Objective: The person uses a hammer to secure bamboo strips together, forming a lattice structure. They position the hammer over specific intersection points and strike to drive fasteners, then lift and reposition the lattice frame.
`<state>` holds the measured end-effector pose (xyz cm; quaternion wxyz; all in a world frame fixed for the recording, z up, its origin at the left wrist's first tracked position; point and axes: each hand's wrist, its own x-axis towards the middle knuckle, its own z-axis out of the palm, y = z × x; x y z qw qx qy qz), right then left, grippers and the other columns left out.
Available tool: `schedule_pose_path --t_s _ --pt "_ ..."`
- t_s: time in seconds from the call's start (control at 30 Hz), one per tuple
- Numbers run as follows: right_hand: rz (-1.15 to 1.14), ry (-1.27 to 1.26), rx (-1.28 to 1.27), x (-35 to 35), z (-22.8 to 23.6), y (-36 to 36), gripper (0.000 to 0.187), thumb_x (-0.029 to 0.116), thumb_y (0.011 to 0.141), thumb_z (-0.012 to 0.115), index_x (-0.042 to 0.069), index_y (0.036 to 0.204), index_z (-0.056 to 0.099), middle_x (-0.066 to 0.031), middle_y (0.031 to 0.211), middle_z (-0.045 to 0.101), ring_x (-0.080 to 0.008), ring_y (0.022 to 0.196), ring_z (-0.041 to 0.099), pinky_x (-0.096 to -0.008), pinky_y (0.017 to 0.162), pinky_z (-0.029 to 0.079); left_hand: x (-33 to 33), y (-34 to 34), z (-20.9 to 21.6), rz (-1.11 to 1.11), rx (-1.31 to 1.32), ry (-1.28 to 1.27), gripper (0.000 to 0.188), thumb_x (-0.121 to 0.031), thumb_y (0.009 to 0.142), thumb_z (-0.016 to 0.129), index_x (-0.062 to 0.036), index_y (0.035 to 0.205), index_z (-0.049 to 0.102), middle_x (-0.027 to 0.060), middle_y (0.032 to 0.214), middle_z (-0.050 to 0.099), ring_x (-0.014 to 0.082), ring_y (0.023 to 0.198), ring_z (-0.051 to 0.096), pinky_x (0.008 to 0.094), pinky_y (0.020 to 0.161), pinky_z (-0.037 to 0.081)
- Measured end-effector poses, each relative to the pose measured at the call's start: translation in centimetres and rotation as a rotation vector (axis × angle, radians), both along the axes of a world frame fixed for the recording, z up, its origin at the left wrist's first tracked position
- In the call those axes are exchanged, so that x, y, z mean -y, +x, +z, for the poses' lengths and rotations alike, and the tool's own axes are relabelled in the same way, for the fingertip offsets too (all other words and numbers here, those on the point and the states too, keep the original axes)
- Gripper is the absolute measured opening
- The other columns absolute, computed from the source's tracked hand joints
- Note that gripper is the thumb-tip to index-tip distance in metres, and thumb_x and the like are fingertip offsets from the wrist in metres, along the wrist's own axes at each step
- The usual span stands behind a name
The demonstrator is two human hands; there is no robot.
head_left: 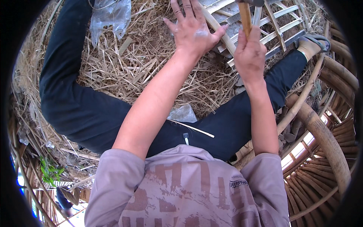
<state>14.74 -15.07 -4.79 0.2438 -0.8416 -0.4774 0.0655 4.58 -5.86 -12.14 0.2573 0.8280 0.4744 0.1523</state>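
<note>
My left hand (193, 36) is spread, its fingers stretched toward the top edge. The thumb reaches across a pale bamboo strip (228, 43) along the near-left edge of a lattice of split bamboo (280, 32). My right hand (250, 56) is closed round the wooden handle of a hammer (245, 18), held up over the lattice. The dark hammer head is partly cut off at the top edge. A light, flat strip (257, 16) rises beside the handle; whether my right hand also grips it I cannot tell.
Dry bamboo shavings (140, 64) cover the ground between my legs. Clear plastic (110, 17) lies at the far left. A thin bamboo sliver (193, 128) rests across my lap. Thick curved bamboo poles (321, 140) stand at the right, near my sandalled foot (312, 44).
</note>
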Motion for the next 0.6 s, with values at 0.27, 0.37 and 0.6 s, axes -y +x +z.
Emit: schedule_pose_path --t_s 0.27,0.37,0.6 --pt "0.094 -0.001 0.046 -0.5 0.0 -0.5 0.016 0.016 0.101 0.056 0.005 0.101 0.046 -0.0245 0.066 0.063 -0.0479 0.065 0.065 -0.0569 0.054 0.05 -0.4 0.0 0.6 -0.006 -0.096 0.002 0.121 -0.068 0.084 0.063 0.0048 0.159 0.001 0.0248 0.167 0.0 0.0507 0.152 0.006 0.0768 0.112 0.019" --pt "0.108 -0.161 0.095 -0.1 -0.9 0.6 0.015 0.015 0.101 0.057 0.004 0.105 0.048 -0.0242 0.066 0.062 -0.0471 0.065 0.065 -0.054 0.054 0.05 -0.4 0.0 1.5 -0.026 -0.082 -0.061 0.122 -0.067 0.084 0.063 0.0048 0.158 -0.002 0.0241 0.167 -0.004 0.0505 0.152 0.004 0.0767 0.113 0.017" --pt "0.125 -0.197 0.075 -1.3 0.1 0.9 0.018 0.021 0.104 0.052 0.004 0.104 0.05 -0.0267 0.067 0.061 -0.0491 0.069 0.064 -0.0573 0.058 0.048 -0.6 0.0 0.5 -0.038 -0.13 -0.078 0.123 -0.071 0.085 0.059 0.0046 0.158 -0.004 0.0237 0.167 -0.007 0.0496 0.152 0.0 0.0761 0.114 0.014"
